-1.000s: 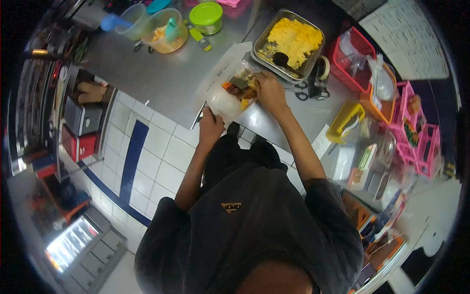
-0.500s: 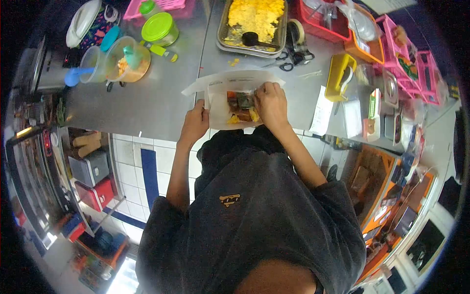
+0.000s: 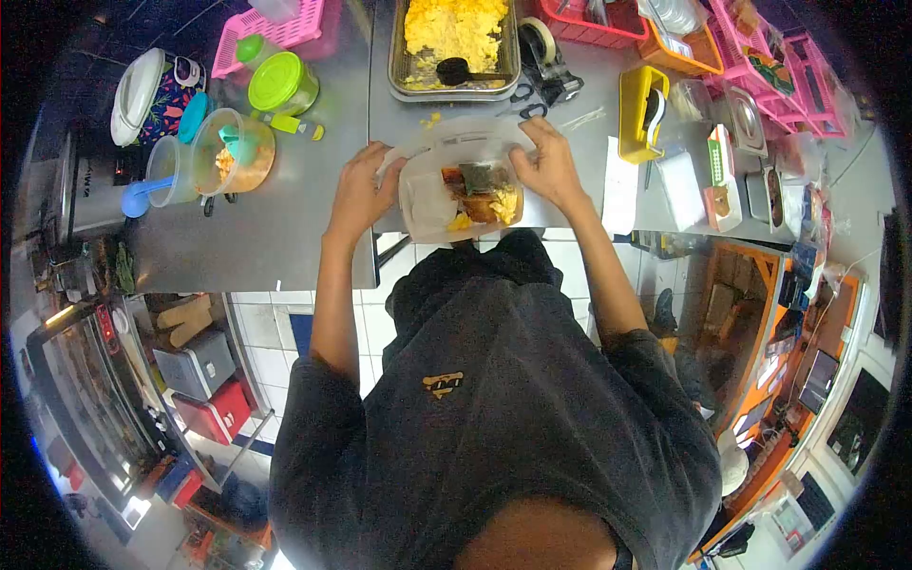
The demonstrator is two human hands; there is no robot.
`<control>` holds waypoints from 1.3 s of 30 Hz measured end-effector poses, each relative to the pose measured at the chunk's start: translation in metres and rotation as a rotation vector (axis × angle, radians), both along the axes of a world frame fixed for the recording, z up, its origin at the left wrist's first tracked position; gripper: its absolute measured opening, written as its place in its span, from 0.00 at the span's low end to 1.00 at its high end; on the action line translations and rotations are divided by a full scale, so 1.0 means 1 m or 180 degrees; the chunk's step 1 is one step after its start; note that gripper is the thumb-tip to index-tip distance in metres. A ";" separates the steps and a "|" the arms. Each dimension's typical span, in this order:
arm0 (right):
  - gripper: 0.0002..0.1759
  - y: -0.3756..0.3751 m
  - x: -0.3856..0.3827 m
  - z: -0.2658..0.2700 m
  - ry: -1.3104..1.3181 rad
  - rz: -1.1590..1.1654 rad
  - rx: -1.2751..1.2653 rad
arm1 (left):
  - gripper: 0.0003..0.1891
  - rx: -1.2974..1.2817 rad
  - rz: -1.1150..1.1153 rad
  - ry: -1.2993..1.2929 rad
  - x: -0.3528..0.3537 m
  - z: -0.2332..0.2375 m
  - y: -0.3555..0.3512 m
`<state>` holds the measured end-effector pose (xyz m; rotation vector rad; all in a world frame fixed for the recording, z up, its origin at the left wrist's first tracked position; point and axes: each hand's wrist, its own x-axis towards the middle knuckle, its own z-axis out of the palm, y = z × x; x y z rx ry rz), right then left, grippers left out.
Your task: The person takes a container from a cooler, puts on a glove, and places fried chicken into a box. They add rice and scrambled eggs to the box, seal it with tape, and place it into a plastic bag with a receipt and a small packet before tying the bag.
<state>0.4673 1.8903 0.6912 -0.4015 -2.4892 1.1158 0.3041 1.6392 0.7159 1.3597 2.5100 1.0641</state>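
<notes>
A white paper food box (image 3: 423, 211) is at the front edge of the steel table, its far flap raised. Inside are dark green and brown pieces of food (image 3: 475, 180) and some yellow scrambled egg (image 3: 503, 204). My left hand (image 3: 364, 193) grips the box's left side near the far corner, thumb inward. On the opposite side, my right hand (image 3: 549, 169) pinches the right far corner between thumb and fingers. Beyond the box stands a metal tray (image 3: 456, 96) of scrambled egg, with a black scoop (image 3: 454, 71) lying in it.
To the left are a clear tub (image 3: 256, 166) with orange food, a blue-handled scoop (image 3: 142, 193) and a green-lidded jar (image 3: 282, 84). Scissors (image 3: 534, 107) and a tape roll (image 3: 538, 43) lie beside the tray. A yellow holder (image 3: 631, 119) and pink baskets (image 3: 807, 104) are at right.
My right hand has moved from over the food to the box's right far corner. My left hand has shifted up along the left side. The whole view has shifted slightly.
</notes>
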 end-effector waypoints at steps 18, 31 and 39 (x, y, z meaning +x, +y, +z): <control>0.12 -0.065 -0.057 -0.019 0.1008 -0.1367 -0.2049 | 0.20 0.2110 0.1931 -0.1819 0.044 -0.035 0.071; 0.10 -0.020 0.029 0.018 0.0001 0.0407 0.0103 | 0.17 0.0450 -0.0258 -0.1561 0.028 -0.010 -0.014; 0.27 -0.069 0.060 -0.053 -0.0255 -0.0209 -0.0731 | 0.33 0.0393 0.0663 -0.1494 0.094 -0.088 -0.014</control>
